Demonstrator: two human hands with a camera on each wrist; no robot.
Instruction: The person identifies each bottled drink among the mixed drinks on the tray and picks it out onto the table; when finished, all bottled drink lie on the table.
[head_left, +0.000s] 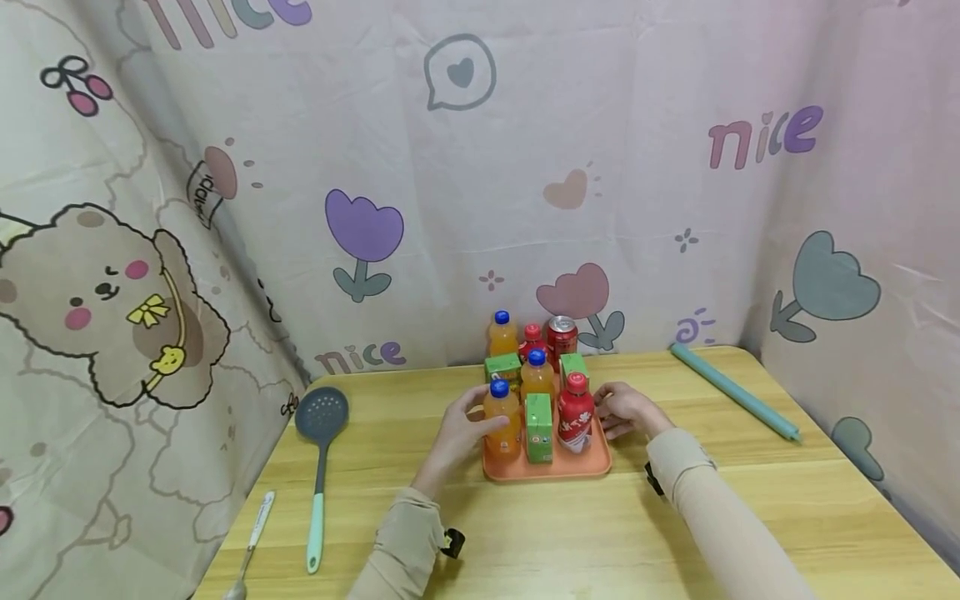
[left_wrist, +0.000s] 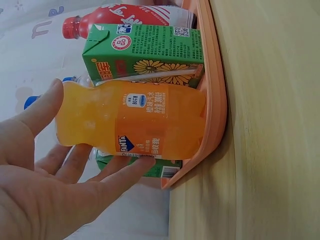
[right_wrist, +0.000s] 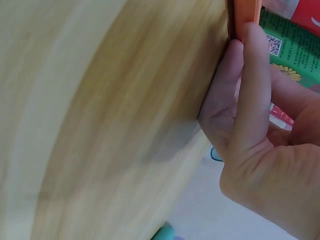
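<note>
My left hand [head_left: 462, 433] holds an orange soda bottle [left_wrist: 135, 117] with a blue cap, thumb on one side and fingers on the other. The bottle stands upright at the front left corner of a coral tray [head_left: 547, 472]. My right hand [head_left: 628, 408] is at the tray's right side, its fingers [right_wrist: 254, 75] curled at the rim in the right wrist view. Beside the held bottle stand a green juice box [head_left: 538, 427] and a red bottle [head_left: 575, 414]. Behind them are another orange soda bottle [head_left: 536, 377] and a green box [head_left: 502, 367].
At the back stand a third orange soda bottle [head_left: 502, 335], a smaller-looking red bottle [head_left: 532, 340] and a red can [head_left: 562, 335]. A slotted skimmer [head_left: 322, 425] and a spoon [head_left: 257, 525] lie on the left of the table. A teal roll [head_left: 735, 392] lies on the right.
</note>
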